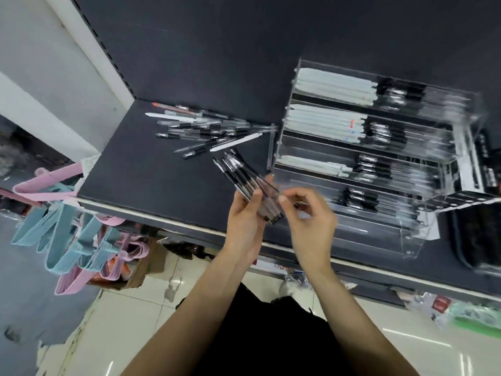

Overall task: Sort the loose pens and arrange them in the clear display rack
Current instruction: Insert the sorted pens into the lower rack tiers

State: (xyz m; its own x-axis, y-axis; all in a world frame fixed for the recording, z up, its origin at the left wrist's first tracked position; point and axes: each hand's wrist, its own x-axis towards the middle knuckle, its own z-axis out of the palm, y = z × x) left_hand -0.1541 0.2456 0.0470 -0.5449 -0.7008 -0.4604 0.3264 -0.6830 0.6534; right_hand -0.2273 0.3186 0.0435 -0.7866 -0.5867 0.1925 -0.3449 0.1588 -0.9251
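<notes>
A pile of loose pens (206,128), clear with black caps and a few white ones, lies on the dark shelf (141,169) left of the clear display rack (379,158). The rack's stepped tiers hold rows of white and black-and-clear pens. My left hand (244,221) grips a bundle of clear black-capped pens (249,183) in front of the rack's left end. My right hand (311,215) is just to the right of the bundle, its fingers curled, pinching a single thin pen (299,204). The image is motion-blurred around the hands.
Pink and blue plastic hangers (73,240) hang off the shelf's left front corner. A black item (477,240) sits at the right of the rack. Cardboard boxes and packets lie on the tiled floor (151,308) below the shelf edge.
</notes>
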